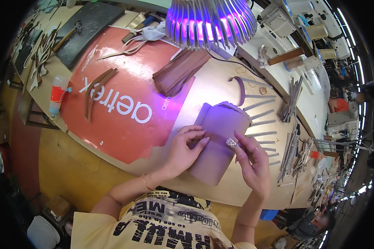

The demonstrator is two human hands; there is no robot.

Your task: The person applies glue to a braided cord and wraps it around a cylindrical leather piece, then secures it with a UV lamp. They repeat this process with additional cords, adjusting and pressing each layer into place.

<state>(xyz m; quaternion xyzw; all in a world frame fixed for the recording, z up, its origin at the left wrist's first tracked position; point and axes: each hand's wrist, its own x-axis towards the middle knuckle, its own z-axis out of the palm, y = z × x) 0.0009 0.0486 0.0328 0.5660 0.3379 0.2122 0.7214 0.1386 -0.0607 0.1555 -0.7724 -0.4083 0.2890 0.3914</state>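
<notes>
**Both hands meet over the panel**

The brown panel (214, 166) lies on the table (164, 155) right in front of you, set at a slant under the lamp (210, 25), probably so that the light falls where your fingers work. Your left hand (183, 151) rests at its left edge, thumb and forefinger nearly together, likely to steady it; whether they pinch anything, I cannot tell. Your right hand (253, 164) is over the right edge, thumb and forefinger curved and slightly apart. A shiny pale bit (232, 143) sits at those fingertips: nail decoration or something held, I cannot tell which.

The metal strips (259, 122) fan out just beside the panel, perhaps to keep each one easy to pick up. The brown bundle (180, 72) lies beyond it.

The panel looks smooth and matt, purplish toward the lamp, with a wavy far edge and seemingly several layers. A darker band crosses its middle, strip or shadow.
</notes>
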